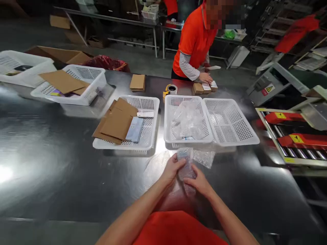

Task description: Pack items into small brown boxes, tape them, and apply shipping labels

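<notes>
Between my two hands is a small package in bubble wrap [186, 166], held just above the dark table; what lies inside shows only as a pale bluish shape. My left hand [171, 170] grips its upper left side with the thumb on top. From the right, my right hand [200, 182] pinches the lower part between thumb and fingers. Loose bubble wrap [204, 158] lies on the table beside and behind the package. Just beyond stands a white basket [166, 127] with crumpled clear wrap [187, 117] and a small labelled item [188, 138].
At left, a white basket [156, 119] holds flat cardboard [119, 119] and a light-blue box [135, 129]. Another basket [235, 124] stands at right, near a roller conveyor [301, 139]. A tape dispenser [170, 90] sits behind. Across the table a person [192, 44] touches small boxes [204, 88].
</notes>
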`<state>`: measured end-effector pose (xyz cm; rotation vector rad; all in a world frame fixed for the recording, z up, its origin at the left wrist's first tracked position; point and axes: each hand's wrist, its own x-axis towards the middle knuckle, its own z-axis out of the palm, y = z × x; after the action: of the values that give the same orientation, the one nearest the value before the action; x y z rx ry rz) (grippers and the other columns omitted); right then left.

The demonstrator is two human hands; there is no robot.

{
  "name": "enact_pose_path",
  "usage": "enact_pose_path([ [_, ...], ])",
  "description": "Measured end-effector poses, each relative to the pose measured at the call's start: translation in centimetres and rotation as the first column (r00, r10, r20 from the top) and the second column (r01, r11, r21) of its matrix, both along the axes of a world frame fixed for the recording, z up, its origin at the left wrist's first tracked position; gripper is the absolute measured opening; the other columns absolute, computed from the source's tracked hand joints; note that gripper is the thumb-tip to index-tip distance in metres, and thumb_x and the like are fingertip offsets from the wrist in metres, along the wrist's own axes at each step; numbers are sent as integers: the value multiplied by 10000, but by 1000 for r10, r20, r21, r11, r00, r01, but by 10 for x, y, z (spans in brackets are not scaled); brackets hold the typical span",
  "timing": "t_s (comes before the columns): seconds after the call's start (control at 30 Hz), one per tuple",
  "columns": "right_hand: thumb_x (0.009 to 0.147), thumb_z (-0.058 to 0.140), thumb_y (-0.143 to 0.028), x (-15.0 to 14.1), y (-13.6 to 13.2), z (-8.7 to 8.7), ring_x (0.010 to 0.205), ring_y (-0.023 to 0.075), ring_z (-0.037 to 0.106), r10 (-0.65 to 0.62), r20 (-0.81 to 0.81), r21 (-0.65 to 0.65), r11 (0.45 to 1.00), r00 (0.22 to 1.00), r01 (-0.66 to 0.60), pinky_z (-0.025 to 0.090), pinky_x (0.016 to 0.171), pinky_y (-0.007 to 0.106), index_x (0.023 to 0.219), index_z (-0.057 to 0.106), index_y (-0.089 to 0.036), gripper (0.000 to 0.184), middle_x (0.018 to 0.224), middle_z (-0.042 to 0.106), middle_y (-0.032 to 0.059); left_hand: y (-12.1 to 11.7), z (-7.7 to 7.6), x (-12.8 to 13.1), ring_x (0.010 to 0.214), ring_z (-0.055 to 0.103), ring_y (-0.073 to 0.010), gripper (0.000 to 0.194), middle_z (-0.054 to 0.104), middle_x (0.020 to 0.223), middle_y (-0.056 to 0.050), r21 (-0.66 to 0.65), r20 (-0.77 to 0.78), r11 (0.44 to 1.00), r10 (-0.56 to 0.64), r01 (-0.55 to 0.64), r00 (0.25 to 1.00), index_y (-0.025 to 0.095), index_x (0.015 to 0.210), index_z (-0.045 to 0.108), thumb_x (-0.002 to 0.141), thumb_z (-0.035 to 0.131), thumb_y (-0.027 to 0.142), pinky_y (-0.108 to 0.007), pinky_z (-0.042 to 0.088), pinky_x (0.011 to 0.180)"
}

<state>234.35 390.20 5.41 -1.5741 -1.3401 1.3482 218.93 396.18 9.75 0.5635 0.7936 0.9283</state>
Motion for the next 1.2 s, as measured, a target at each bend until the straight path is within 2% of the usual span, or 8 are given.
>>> enact_pose_path([
  [0.27, 655, 682, -328, 85, 56, -90, 1289, 408, 487, 115, 753, 56, 970, 648, -238, 425, 1020, 528, 968, 672, -179, 347, 1333, 577, 188, 14, -36, -29, 905, 660, -206, 380, 746, 1006, -88, 245, -587, 924, -100, 294, 803, 176, 1110, 726, 798, 662, 384, -341, 513, 856],
  [0.47, 822, 595, -453, 61, 42, -36, 891, 273, 644, 158, 579, 141, 947, 800, -289, 522, 780, 375, 1023, 640, -193, 332, 986, 684, 95, 59, -26, -109, 746, 651, -176, 328, 742, 915, -67, 414, -720, 910, 311, 24, 620, 174, 995, 743, 862, 531, 385, -287, 517, 714],
  [0.57, 719, 713, -540, 54, 69, 30, 935, 267, 632, -137, 478, 341, 939, 868, -40, 511, 817, 365, 1158, 596, -220, 556, 1068, 672, 76, 105, -20, -162, 798, 650, -195, 314, 728, 953, -73, 535, -795, 845, 498, 13, 347, 179, 1018, 723, 887, 502, 360, -310, 516, 775],
  [0.67, 648, 755, -587, 51, 135, 68, 818, 236, 613, -451, 385, 436, 858, 805, 272, 493, 729, 345, 1130, 586, -198, 643, 950, 658, 52, 154, -13, -214, 1016, 628, -258, 318, 681, 1135, -132, 555, -821, 827, 562, 92, -102, 151, 1115, 676, 894, 477, 261, -376, 476, 933],
  [0.83, 616, 715, -556, 38, 255, 32, 819, 225, 586, -483, 237, 352, 851, 843, 388, 490, 794, 385, 971, 576, -173, 540, 907, 640, 52, 201, -15, -268, 1110, 549, -384, 391, 583, 1207, -245, 209, -758, 972, 229, 106, -610, 49, 1199, 587, 860, 545, 239, -456, 455, 889],
  [1.0, 636, 684, -542, 31, 271, 5, 1094, 294, 568, -586, 222, 410, 782, 780, 470, 439, 997, 462, 1186, 521, -139, 701, 1205, 605, 157, 216, -31, -298, 1044, 573, -354, 364, 559, 1191, -222, 54, -696, 982, 168, 182, -698, 66, 1172, 537, 907, 555, 315, -367, 454, 766],
  [1.1, 687, 704, -546, 10, 222, 16, 1178, 288, 546, -584, 236, 535, 745, 776, 398, 428, 1035, 457, 1290, 457, -162, 756, 1303, 560, 157, 230, -27, -319, 1031, 599, -327, 460, 575, 1206, -212, -28, -753, 983, 98, 180, -651, 76, 1207, 492, 924, 567, 432, -311, 440, 708],
  [1.2, 770, 661, -536, -19, 165, 5, 889, 238, 640, -430, 293, 448, 851, 854, 275, 539, 837, 414, 1118, 521, -202, 503, 1008, 660, 77, 240, -17, -336, 1008, 634, -312, 439, 636, 1159, -203, -144, -784, 980, -28, 137, -621, 76, 1158, 508, 937, 547, 453, -284, 417, 680],
])
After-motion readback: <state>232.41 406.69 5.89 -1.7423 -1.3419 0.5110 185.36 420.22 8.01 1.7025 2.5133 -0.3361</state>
